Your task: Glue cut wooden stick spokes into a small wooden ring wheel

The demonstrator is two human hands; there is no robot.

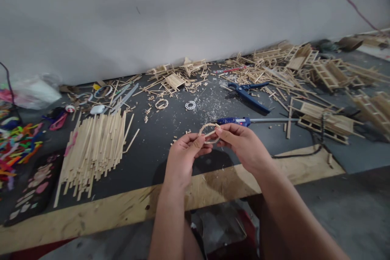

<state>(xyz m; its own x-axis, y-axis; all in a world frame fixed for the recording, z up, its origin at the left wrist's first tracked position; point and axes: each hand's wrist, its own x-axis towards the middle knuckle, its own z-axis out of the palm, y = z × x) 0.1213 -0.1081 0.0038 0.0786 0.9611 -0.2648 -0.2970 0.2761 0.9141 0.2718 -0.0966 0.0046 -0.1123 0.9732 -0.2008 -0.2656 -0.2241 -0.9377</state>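
Between my two hands, above the front of the dark tabletop, is a small ring of short wooden stick pieces [208,125]. My left hand [186,152] pinches its left side between thumb and fingers. On the right side, my right hand [240,142] pinches the ring together with a short stick that lies across it. Just behind my right hand rests a blue glue gun [233,121], partly covered by my fingers, with a pale glue stick [274,120] out of its back. Farther back lie another wooden ring [161,104] and a white ring with holes [190,105].
A pile of thin sticks [96,146] lies at left beside a dark phone case [35,187] and colourful pipe cleaners [21,146]. Blue cutters [250,96] lie behind the glue gun. Several wooden stick models [327,74] crowd the right. A black cable [300,155] crosses the front right.
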